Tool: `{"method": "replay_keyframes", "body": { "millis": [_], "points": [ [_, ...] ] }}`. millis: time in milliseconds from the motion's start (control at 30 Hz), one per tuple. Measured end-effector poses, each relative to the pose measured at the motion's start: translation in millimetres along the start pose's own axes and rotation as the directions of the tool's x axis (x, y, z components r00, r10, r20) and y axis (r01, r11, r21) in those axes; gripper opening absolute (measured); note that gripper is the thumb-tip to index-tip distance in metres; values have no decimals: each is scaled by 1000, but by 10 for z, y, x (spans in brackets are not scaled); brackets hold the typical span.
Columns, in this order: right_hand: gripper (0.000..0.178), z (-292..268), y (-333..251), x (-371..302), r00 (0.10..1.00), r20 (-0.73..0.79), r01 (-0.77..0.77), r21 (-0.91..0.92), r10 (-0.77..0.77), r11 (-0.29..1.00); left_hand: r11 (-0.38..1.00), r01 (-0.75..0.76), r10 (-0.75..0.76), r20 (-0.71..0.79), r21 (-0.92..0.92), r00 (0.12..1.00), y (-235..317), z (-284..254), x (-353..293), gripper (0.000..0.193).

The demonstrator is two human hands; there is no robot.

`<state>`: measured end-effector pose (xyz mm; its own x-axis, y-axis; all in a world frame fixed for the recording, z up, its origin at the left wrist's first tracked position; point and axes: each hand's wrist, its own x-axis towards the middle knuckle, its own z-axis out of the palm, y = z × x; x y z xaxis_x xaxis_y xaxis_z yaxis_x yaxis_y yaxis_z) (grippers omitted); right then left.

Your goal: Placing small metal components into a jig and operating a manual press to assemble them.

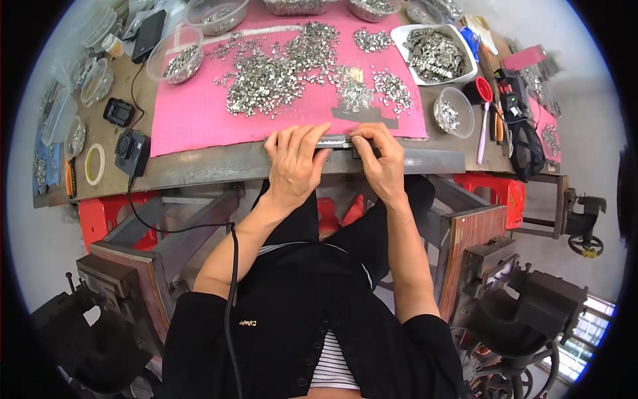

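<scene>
At the front edge of the workbench [212, 161], both my hands are on a narrow dark metal bar [334, 142] with a light, silvery strip along it. My left hand [292, 163] has its fingers bent over the bar's left part, thumb near the middle. My right hand [381, 158] pinches the right part between thumb and fingers. Small detail on the bar is too fine to make out. Just beyond lie a flat grey plate [365, 120], a heap of thin silver pieces [356, 97] and a large pile of small metal parts [262, 86] on a pink mat [189, 126].
Clear tubs [454, 113] and a white tray [397, 36] of metal parts surround the mat. A red cup [477, 90], purple-handled tool [483, 133] and pliers stand right. A black charger [131, 153] and tape roll [95, 165] lie left. A black cable [234, 279] hangs over my left arm.
</scene>
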<state>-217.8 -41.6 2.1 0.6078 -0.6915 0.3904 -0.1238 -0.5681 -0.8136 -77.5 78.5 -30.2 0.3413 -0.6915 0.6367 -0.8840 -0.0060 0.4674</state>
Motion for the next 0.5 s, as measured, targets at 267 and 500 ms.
{"method": "replay_keyframes", "body": {
  "millis": [267, 500],
  "points": [
    [7, 35, -25, -26, 1000, -7, 25, -58, -26, 998, 1000, 9, -9, -3, -28, 1000, 0, 15, -14, 60],
    [15, -18, -99, 78, 942, 111, 335, -396, -317, 855, 1000, -1, 1, 6, -22, 1000, 16, -21, 45, 60]
  ]
}}
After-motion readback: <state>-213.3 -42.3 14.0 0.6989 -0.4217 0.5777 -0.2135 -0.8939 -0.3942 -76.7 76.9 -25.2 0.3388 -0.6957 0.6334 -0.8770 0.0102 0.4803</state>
